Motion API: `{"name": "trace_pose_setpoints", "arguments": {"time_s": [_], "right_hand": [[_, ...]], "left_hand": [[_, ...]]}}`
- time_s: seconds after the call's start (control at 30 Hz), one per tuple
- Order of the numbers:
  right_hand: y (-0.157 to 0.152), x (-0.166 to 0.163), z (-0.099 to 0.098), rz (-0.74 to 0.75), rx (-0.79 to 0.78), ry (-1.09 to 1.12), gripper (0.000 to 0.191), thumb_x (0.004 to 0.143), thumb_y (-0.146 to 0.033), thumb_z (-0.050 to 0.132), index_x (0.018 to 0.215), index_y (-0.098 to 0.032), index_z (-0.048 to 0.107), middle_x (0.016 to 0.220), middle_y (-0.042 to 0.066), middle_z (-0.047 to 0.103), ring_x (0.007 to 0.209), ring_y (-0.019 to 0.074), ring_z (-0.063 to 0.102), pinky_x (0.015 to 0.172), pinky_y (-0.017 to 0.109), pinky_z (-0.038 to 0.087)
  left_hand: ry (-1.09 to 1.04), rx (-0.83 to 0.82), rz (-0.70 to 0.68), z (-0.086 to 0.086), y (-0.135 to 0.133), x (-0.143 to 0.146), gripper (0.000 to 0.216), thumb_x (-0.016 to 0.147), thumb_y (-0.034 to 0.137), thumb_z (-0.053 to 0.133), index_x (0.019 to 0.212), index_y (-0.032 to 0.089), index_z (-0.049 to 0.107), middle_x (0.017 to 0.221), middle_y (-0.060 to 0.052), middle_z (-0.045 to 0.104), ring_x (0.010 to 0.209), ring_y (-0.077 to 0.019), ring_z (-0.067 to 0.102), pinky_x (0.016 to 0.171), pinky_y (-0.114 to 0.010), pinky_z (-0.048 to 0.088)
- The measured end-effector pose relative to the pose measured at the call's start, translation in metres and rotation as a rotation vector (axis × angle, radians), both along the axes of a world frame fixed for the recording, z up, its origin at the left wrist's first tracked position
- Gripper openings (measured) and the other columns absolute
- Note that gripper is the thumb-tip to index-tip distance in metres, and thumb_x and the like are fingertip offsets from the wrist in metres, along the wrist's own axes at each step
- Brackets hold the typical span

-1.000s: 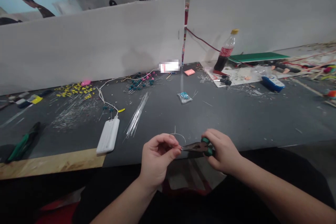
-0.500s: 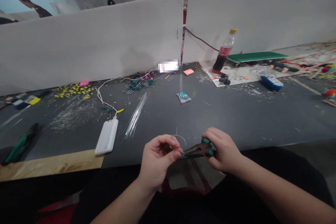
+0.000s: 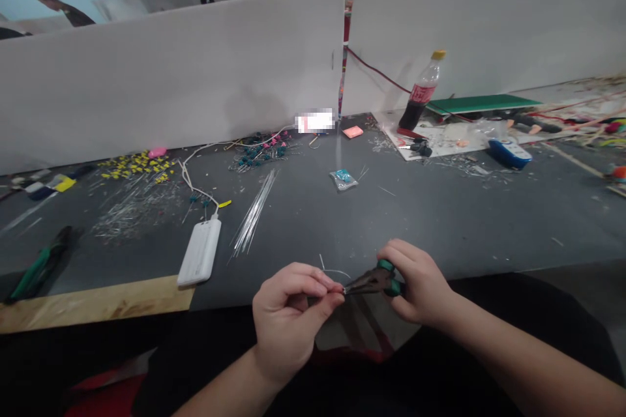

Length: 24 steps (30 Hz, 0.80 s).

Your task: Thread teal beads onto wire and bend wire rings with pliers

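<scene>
My right hand [image 3: 415,281] is closed around the green handles of needle-nose pliers [image 3: 366,282], whose dark jaws point left. Their tip meets the fingertips of my left hand [image 3: 296,313], where thumb and forefinger pinch a thin wire [image 3: 337,272]. The wire curves up behind the fingers, with one end sticking upward; the pinched part is mostly hidden. Both hands are just over the front edge of the dark grey table [image 3: 303,221]. Left of them lies a bundle of straight metal wires [image 3: 255,214].
A white power bank [image 3: 199,252] with a cable lies left, near green-handled pliers [image 3: 42,267]. Yellow pieces [image 3: 137,166] and loose wires are behind it. A small packet [image 3: 343,179] lies mid-table. A cola bottle [image 3: 418,94] stands by the white partition [image 3: 195,71].
My left hand has turned slightly and its fingers have closed in more tightly at the plier tip. The wire loop sits lower and flatter. The right hand has barely moved.
</scene>
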State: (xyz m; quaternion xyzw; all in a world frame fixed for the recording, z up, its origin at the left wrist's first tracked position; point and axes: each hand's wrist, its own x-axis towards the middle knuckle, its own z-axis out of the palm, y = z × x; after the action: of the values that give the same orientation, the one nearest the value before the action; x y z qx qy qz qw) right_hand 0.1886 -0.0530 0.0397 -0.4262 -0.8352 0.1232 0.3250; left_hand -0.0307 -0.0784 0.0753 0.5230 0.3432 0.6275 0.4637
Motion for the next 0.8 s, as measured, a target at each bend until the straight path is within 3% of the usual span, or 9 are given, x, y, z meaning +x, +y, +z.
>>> {"name": "trace_pose_setpoints", "arguments": {"time_s": [0.67, 0.8], "right_hand": [[-0.0009, 0.0004, 0.0000, 0.032, 0.032, 0.007, 0.029, 0.058, -0.014, 0.047, 0.086, -0.021, 0.043, 0.072, 0.003, 0.046, 0.065, 0.0193, 0.041, 0.056, 0.031, 0.034], [0.0002, -0.0006, 0.0010, 0.028, 0.073, 0.010, 0.026, 0.060, -0.015, 0.047, 0.086, -0.020, 0.044, 0.072, 0.003, 0.046, 0.064, 0.0195, 0.041, 0.056, 0.030, 0.034]], "left_hand": [[0.053, 0.037, -0.026, 0.0049, -0.0012, 0.0011, 0.028, 0.069, -0.005, 0.068, 0.078, 0.021, 0.064, 0.079, 0.001, 0.064, 0.070, -0.0116, 0.065, 0.067, -0.025, 0.058], [0.084, 0.145, -0.003, 0.0037, 0.0000, 0.0008, 0.027, 0.069, -0.007, 0.067, 0.079, 0.019, 0.063, 0.079, 0.001, 0.064, 0.069, -0.0114, 0.067, 0.065, -0.024, 0.060]]}}
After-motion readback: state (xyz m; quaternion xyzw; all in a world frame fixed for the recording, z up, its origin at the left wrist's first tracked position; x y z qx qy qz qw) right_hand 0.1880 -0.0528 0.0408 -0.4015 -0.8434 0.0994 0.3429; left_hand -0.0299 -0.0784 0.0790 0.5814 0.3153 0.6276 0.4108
